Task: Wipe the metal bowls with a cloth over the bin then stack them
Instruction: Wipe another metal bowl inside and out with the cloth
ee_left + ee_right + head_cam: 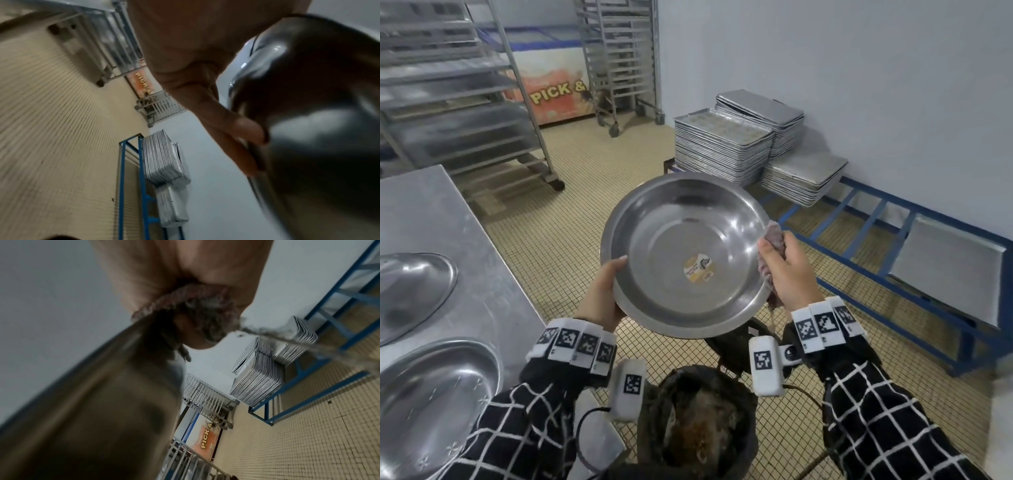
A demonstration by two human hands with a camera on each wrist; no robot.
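A wide, shallow metal bowl with a sticker on its bottom is held tilted above a black bin. My left hand grips its left rim, thumb inside; in the left wrist view the fingers curl under the bowl's outer wall. My right hand holds a bunched pinkish-grey cloth against the bowl's right rim. The right wrist view shows the cloth squeezed in the palm beside the bowl. Two more metal bowls lie on the steel table at left.
The steel table fills the left side. Stacks of baking trays sit on a low blue frame along the right wall. Wheeled tray racks stand at the back. The floor is small beige tile.
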